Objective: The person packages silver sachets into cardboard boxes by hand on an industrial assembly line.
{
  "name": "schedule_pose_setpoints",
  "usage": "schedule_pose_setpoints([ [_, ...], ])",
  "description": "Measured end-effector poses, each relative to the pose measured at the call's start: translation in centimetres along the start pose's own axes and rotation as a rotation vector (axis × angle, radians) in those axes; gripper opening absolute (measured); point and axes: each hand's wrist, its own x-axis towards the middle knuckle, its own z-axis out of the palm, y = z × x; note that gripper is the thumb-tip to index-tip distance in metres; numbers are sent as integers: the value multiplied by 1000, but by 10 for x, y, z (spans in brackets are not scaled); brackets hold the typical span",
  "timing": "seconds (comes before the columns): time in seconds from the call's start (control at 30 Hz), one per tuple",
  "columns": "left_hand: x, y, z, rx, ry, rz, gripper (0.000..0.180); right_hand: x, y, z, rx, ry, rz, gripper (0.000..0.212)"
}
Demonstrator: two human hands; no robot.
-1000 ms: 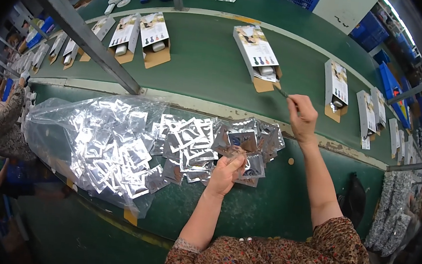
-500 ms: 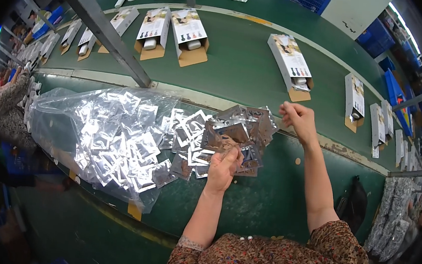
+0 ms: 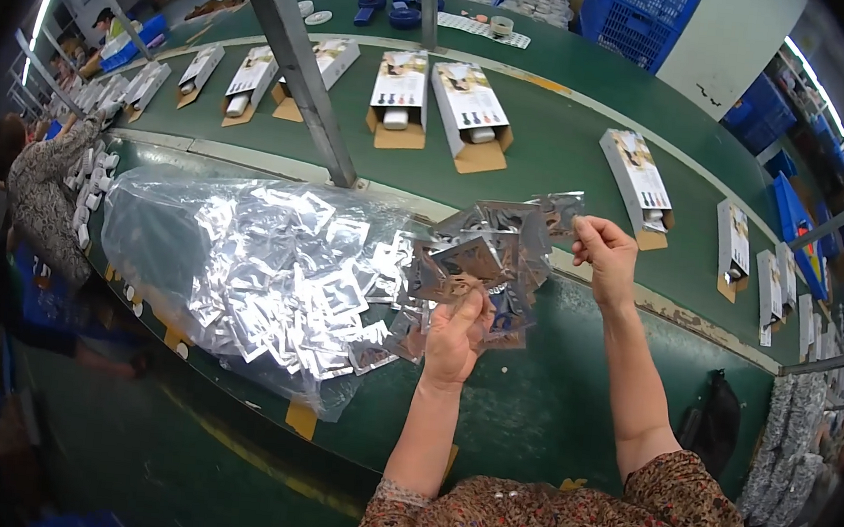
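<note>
My left hand point(image 3: 456, 339) is closed on a fanned bunch of silver foil sachets point(image 3: 467, 265) above the green table. Thumb and fingers of my right hand point(image 3: 605, 257) pinch a single foil sachet point(image 3: 559, 213) by its edge, at the upper right of the bunch; its far side overlaps the others. Left of my hands lies a clear plastic bag point(image 3: 154, 230) with many loose sachets point(image 3: 289, 292) in it and spilling from its mouth. Beyond my right hand, an open white box point(image 3: 634, 177) stands on the green belt, with a white item showing in its end.
More open boxes point(image 3: 399, 86) lie along the belt point(image 3: 543, 144) on both sides. A metal post point(image 3: 298, 72) rises at the belt's near edge. A black pouch point(image 3: 720, 415) lies at the right. Another person point(image 3: 52, 186) works at the far left.
My right hand has come to the bunch and now pinches one sachet. The boxes and the bag sit further right in view. My left hand still grips the bunch.
</note>
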Motion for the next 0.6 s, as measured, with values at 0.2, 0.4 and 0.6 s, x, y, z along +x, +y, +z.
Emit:
schedule_pose_setpoints([
  [0.2,11,11,-37,-100,5,77,22,10,20,26,-137,-6,-139,11],
  [0.4,12,11,-42,-145,20,89,19,91,65,20,-1072,-72,-952,8],
  [0.6,7,7,-36,-130,56,78,16,109,71,39,-1199,-76,-603,13],
])
